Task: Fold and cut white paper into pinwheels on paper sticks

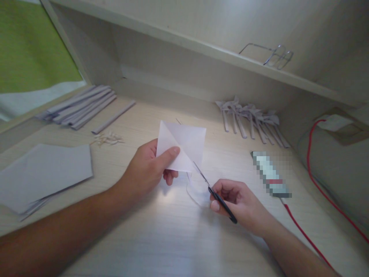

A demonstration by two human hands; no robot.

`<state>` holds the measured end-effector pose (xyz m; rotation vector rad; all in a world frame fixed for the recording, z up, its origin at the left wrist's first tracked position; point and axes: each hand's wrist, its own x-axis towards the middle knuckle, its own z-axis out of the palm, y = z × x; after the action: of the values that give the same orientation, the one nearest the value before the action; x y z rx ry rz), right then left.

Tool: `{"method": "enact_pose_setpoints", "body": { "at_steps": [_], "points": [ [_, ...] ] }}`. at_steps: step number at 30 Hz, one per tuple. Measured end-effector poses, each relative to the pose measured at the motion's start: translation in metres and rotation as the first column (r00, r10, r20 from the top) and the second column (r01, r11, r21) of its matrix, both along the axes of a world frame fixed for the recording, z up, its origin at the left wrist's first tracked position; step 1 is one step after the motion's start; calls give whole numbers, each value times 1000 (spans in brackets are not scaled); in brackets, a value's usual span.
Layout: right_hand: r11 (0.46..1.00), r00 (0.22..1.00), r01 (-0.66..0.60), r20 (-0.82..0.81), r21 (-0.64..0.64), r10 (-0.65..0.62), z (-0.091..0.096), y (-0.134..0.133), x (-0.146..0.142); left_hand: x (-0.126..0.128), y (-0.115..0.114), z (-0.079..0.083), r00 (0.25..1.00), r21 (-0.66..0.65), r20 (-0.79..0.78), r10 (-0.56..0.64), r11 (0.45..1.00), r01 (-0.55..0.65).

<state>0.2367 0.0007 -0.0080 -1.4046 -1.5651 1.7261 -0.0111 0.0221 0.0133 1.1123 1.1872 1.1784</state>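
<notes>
My left hand [154,161] pinches a square sheet of white paper [187,138] with the thumb on top near its middle. A diagonal crease runs across the sheet. My right hand [238,204] is closed around the black handles of a pair of scissors [220,204]. Their blades meet the paper's lower right corner, along the line of the crease. How far the blades reach into the paper is hard to make out. Below the sheet, a thin pale strip or thread [191,194] curves over the desk.
Rolled paper tubes [86,104] lie at the back left, with one loose tube [113,117] beside them. Small pale sticks [108,138] and stacked paper sheets [49,173] are at left. Paper pinwheels [250,115] line the back right. A phone [269,175] has a red cable [305,234].
</notes>
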Motion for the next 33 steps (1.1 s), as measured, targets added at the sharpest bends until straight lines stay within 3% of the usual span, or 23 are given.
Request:
{"method": "enact_pose_setpoints", "body": {
  "at_steps": [12,33],
  "points": [
    [1000,1000,6,26,-16,-6,1,0,0,-3,0,4,983,-46,-181,-3,999,-6],
    [1000,997,2,76,24,-4,4,-1,0,-2,3,5,974,-27,-227,-4,1000,-3]
  ]
}}
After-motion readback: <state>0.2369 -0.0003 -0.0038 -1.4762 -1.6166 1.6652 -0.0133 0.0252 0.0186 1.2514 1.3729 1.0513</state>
